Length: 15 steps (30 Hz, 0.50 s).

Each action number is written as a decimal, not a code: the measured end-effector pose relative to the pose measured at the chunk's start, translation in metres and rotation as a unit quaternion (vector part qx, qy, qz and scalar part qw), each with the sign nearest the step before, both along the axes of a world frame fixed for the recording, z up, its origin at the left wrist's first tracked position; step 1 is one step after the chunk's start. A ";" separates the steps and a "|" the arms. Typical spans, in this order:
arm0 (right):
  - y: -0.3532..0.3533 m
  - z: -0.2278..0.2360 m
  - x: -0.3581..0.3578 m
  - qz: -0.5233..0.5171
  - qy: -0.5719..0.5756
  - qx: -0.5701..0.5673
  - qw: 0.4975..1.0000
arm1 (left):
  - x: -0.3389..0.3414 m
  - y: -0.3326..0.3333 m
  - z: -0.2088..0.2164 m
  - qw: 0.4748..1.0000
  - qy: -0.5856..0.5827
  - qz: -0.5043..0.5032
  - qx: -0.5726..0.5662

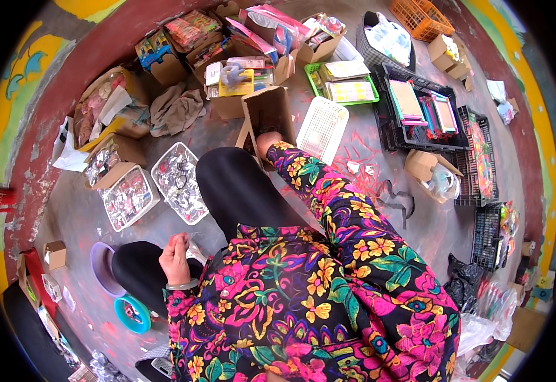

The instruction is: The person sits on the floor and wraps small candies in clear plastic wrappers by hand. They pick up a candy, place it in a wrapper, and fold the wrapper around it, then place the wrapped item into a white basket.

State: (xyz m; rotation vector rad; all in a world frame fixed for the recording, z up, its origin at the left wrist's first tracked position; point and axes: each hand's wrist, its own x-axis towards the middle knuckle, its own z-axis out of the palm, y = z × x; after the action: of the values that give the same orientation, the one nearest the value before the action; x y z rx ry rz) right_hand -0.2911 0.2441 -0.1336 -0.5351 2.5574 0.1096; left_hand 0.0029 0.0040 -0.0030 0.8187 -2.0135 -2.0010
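Observation:
My right arm stretches ahead, and my right hand (269, 141) is in the mouth of an open cardboard box (281, 109). Its fingers are hidden, so I cannot tell what it touches. My left hand (177, 258) is raised by my left thigh with the fingers curled together. What they hold, if anything, cannot be made out; something whitish shows beside the wrist. To the left of my bent knee stand two white baskets, one filled with small shiny packets (180, 181), the other (128, 198) filled likewise. An upturned-looking white mesh basket (324, 129) lies right of the box.
Ahead stand packed cartons (230, 107) and a green basket (311, 67). Black crates (389, 130) line the right side, near a small carton (421, 164). A dark strap (405, 205) and red scraps lie on the floor. A teal bowl (120, 312) and purple basin (100, 274) sit left.

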 end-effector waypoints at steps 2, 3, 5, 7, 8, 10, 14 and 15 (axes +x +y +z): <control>0.002 0.005 0.001 -0.003 0.009 -0.017 1.000 | 0.000 0.000 -0.002 1.000 0.006 0.003 0.008; 0.004 0.008 0.000 0.006 0.004 -0.013 1.000 | 0.001 -0.002 -0.004 1.000 0.010 0.004 0.011; 0.006 0.012 -0.003 -0.018 0.021 -0.047 0.999 | 0.001 -0.003 -0.004 1.000 0.016 0.003 0.015; 0.014 0.027 -0.005 -0.051 0.041 -0.095 0.993 | 0.002 -0.004 -0.006 1.000 0.023 0.004 0.020; 0.020 0.038 -0.006 -0.061 0.043 -0.106 0.992 | 0.001 -0.004 -0.005 1.000 0.023 0.002 0.019; 0.031 0.056 -0.007 -0.034 0.086 -0.163 0.982 | 0.002 -0.004 -0.003 1.000 0.022 0.001 0.017; 0.058 0.111 -0.001 -0.122 0.034 -0.348 0.929 | 0.002 -0.005 -0.008 0.999 0.038 -0.004 0.019; 0.065 0.118 -0.001 -0.172 -0.026 -0.384 0.907 | 0.003 -0.006 -0.009 0.999 0.042 -0.006 0.022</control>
State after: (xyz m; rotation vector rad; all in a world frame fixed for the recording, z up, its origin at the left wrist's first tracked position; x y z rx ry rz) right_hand -0.2921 0.3088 -0.0159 -0.3312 2.5237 -1.0541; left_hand 0.0060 -0.0019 -0.0123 0.7198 -1.9393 -2.0584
